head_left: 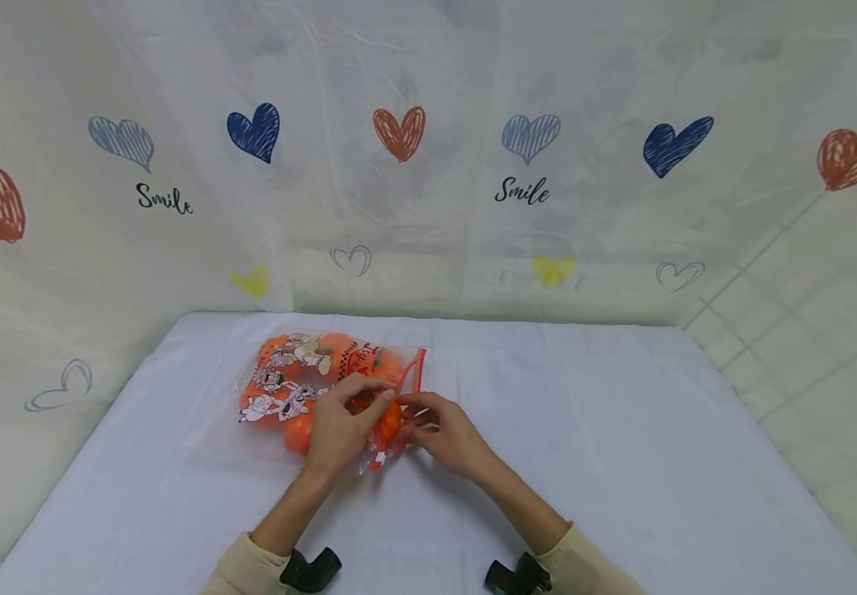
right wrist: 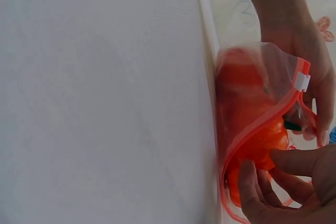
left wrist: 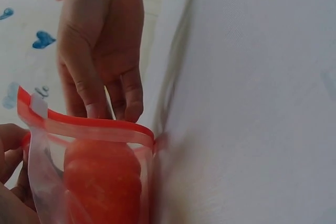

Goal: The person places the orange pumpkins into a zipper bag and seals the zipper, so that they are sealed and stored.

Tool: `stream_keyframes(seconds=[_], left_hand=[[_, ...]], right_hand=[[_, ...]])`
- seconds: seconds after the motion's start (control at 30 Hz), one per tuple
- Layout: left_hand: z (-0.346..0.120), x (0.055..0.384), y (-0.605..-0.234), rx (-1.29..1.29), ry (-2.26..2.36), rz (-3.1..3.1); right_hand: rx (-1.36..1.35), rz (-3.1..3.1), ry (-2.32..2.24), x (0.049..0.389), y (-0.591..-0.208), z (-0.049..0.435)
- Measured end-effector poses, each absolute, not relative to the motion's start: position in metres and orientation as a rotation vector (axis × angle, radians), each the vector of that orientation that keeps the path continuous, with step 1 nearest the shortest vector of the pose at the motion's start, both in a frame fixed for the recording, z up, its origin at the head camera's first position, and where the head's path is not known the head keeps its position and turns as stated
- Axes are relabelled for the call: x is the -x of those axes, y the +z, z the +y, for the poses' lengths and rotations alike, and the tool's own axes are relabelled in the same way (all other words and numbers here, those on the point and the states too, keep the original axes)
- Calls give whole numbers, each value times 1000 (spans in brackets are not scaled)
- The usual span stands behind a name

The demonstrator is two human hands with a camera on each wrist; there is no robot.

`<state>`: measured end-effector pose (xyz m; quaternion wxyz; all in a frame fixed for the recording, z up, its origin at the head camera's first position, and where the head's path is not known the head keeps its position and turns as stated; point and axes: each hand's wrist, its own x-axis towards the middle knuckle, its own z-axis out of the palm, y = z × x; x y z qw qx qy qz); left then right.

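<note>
A clear zip bag (head_left: 268,388) with cartoon print and a red zip edge lies on the table, holding several orange-red rounded things. My left hand (head_left: 342,426) pinches the bag's red edge beside the open mouth; in the left wrist view, only some of its fingers (left wrist: 13,148) show. At the mouth, my right hand (head_left: 449,436) grips a ribbed, pumpkin-like orange thing (right wrist: 268,137) with its fingertips. This ribbed piece (left wrist: 102,177) sits just inside the bag, and a green stem shows near it in the right wrist view. A white slider (right wrist: 301,82) sits at one end of the zip.
A white cloth covers the table (head_left: 584,430). Behind it hangs a pale curtain (head_left: 443,223) printed with hearts and the word "Smile". Black wrist mounts (head_left: 312,570) sit at both sleeves.
</note>
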<state>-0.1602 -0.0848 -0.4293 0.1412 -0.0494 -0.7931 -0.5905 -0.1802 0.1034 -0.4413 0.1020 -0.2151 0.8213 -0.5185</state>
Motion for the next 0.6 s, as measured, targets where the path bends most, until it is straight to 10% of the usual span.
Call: stream_keyframes(seconds=[0.6], left_hand=[[-85,160,-431,147,-1706,-2295]], right_hand=[[652,2344,-1579,179,-442,104]])
